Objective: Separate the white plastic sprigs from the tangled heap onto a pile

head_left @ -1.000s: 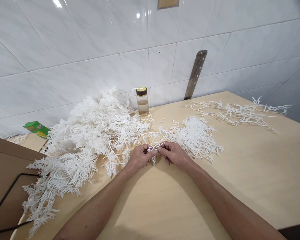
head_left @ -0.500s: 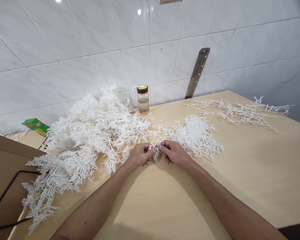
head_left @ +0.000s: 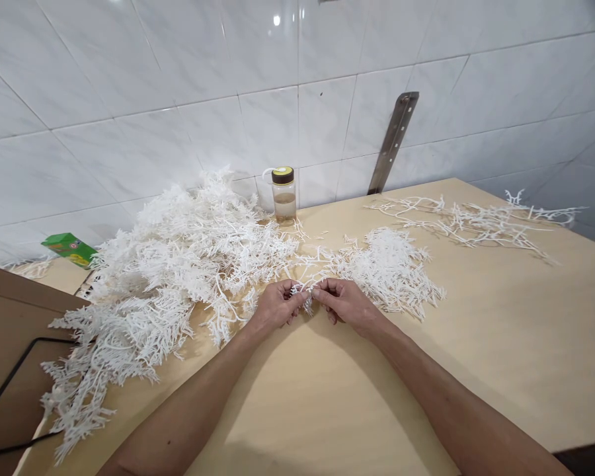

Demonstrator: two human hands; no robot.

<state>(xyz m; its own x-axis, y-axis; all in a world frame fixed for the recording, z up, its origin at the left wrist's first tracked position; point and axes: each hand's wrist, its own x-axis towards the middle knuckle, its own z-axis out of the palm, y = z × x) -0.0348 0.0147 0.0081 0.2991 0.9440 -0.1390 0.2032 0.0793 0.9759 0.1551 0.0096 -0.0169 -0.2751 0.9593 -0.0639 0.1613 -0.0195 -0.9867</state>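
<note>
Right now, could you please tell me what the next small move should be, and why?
I'd probably have the right hand pluck a little off the white sprig while the left hand steadies it: both pinch it, and a pile of short white pieces lies near the right hand.

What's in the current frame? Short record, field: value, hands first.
left hand: pinching a white plastic-looking sprig
right hand: fingertips pinched at the same sprig
large pile: white branching sprigs, left of the hands
small pile: short white pieces, beyond the right hand
stems: mostly bare, white, far right of table
bottle: upright, clear, part-filled, dark-and-yellow lid
carton: green, behind the large pile's left side
</note>
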